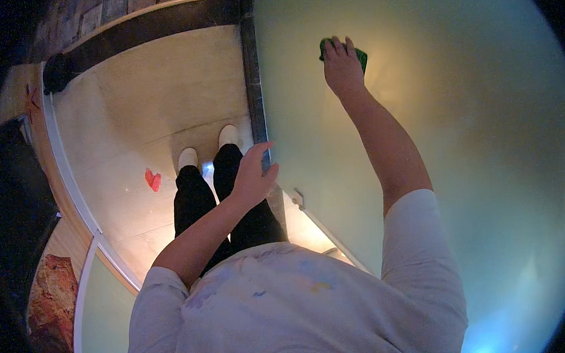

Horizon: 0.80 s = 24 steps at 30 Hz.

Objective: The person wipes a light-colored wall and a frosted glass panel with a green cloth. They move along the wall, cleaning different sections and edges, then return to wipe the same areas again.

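My right hand [343, 68] lies on a dark green cloth [362, 59], pressed flat against a large pale green panel [308, 126] on the right. The cloth shows past the fingers on both sides. At the panel's near left edge, my left hand [254, 173] hangs with thumb and fingers apart and nothing between them. Whether its fingertips touch the edge, I cannot tell. Light reflects off the panel around the cloth and near the lower right.
A red scrap [153, 179] lies on the pale floor [152, 107], left of my white shoes [188, 157]. A dark strip [253, 81] runs along the panel's left side. A small metal fitting [298, 199] sits at its lower edge. Another pale green panel [104, 318] stands at lower left.
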Each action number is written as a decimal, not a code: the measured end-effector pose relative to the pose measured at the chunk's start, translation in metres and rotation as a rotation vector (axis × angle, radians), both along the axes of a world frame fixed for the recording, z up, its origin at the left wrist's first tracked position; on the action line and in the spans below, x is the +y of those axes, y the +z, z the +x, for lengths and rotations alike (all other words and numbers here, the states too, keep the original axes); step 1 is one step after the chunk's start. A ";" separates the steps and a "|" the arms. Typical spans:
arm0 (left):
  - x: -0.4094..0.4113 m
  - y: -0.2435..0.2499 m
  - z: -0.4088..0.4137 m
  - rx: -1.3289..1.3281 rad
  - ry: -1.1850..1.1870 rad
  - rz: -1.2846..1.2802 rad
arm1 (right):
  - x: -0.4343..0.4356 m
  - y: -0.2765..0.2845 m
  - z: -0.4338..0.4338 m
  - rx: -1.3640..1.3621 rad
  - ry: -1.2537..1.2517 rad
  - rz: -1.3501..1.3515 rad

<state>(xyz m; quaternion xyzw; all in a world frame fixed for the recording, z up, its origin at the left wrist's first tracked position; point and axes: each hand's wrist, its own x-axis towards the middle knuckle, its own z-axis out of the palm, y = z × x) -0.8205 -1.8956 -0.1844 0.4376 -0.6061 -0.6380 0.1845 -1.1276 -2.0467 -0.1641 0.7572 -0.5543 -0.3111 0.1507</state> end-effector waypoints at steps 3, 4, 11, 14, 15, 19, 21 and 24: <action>-0.005 -0.011 -0.032 0.059 0.103 0.001 | 0.000 -0.033 -0.006 -0.106 -0.131 -0.010; -0.011 -0.011 -0.041 0.053 0.095 0.008 | -0.005 -0.038 0.002 -0.135 -0.192 0.001; -0.036 -0.007 -0.094 0.070 0.117 -0.024 | 0.147 -0.090 0.019 0.025 -0.262 0.777; -0.058 0.002 -0.102 0.068 0.140 -0.029 | 0.145 -0.091 0.010 0.027 -0.121 0.929; -0.063 0.003 -0.102 0.076 0.140 -0.030 | 0.122 -0.072 0.019 0.071 -0.085 1.004; -0.085 0.016 -0.100 0.007 0.137 0.065 | 0.000 -0.030 0.015 0.076 -0.135 0.612; -0.095 0.006 -0.102 0.041 0.122 0.000 | -0.062 -0.040 -0.012 -0.131 -0.292 0.270; -0.106 -0.015 -0.109 0.070 0.120 -0.064 | -0.164 -0.002 -0.034 0.021 -0.186 -0.090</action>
